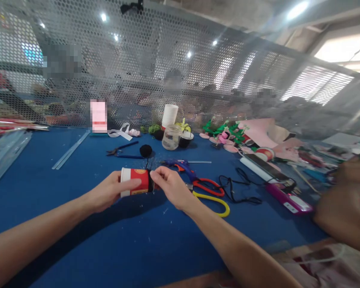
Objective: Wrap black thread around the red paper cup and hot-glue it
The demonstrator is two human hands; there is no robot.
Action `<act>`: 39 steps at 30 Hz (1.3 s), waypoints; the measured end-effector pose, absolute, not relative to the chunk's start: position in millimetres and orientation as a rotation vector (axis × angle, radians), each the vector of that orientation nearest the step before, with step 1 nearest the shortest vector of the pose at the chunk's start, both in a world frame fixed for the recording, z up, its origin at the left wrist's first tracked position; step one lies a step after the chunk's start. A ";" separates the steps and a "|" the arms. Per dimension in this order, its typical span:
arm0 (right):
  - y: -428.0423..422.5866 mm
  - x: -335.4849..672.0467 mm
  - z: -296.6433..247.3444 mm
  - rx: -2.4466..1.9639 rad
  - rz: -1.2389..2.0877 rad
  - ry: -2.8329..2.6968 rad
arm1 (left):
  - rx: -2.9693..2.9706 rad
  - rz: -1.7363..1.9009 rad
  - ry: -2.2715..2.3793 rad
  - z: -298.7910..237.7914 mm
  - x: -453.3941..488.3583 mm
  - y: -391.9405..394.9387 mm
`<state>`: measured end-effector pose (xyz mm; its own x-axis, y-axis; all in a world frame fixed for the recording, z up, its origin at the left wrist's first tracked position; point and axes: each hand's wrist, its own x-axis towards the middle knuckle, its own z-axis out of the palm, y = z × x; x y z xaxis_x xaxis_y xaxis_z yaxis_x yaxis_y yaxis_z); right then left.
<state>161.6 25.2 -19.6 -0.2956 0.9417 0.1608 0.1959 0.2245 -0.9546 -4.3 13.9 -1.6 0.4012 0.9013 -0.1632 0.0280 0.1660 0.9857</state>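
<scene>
Head view, blue bench (78,172). Left hand (108,192) wraps the white-rimmed end of a red paper cup (137,182), thumb laid over the top, fingers closed under it. Cup lies sideways, held just above mid-bench, nearer the front edge. Black yarn ball (145,151) sits behind the cup, thread running down to it. Right hand (172,186) pinches the cup's black-wrapped end, fingertips shut tight. Blue glue gun (180,165) just behind that hand; red-and-yellow scissors (211,192) beside its wrist. Another person's hand (345,208) at the right edge, blurred.
</scene>
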 end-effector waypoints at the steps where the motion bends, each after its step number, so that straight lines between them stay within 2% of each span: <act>1: 21.6 161.1 -18.8 -1.071 1.052 -1.740 | 1.125 0.783 0.959 -1.8 -4.3 15.0; 6: 9.6 157.7 -18.3 -1.005 0.772 -1.935 | 0.839 0.763 0.944 -5.1 -6.2 19.3; 16: 13.8 161.1 -23.2 -1.140 0.587 -1.878 | 0.994 0.872 1.034 -3.8 -4.5 21.0; 24: 14.1 162.3 -23.4 -0.913 0.426 -1.965 | 1.135 0.929 1.106 -9.4 -2.8 17.8; 29: 10.1 159.7 -23.5 -0.836 0.468 -2.086 | 1.224 0.910 1.176 -11.1 -2.0 16.8; 39: 12.4 158.9 -21.7 -0.867 0.918 -1.901 | 1.291 0.858 1.252 -12.0 0.0 14.2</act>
<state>158.9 12.4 -21.7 -0.4146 0.8277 0.3783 0.2185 0.4940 -0.8415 0.0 14.2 -12.0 0.1819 0.9667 -0.1802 0.1808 0.1472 0.9724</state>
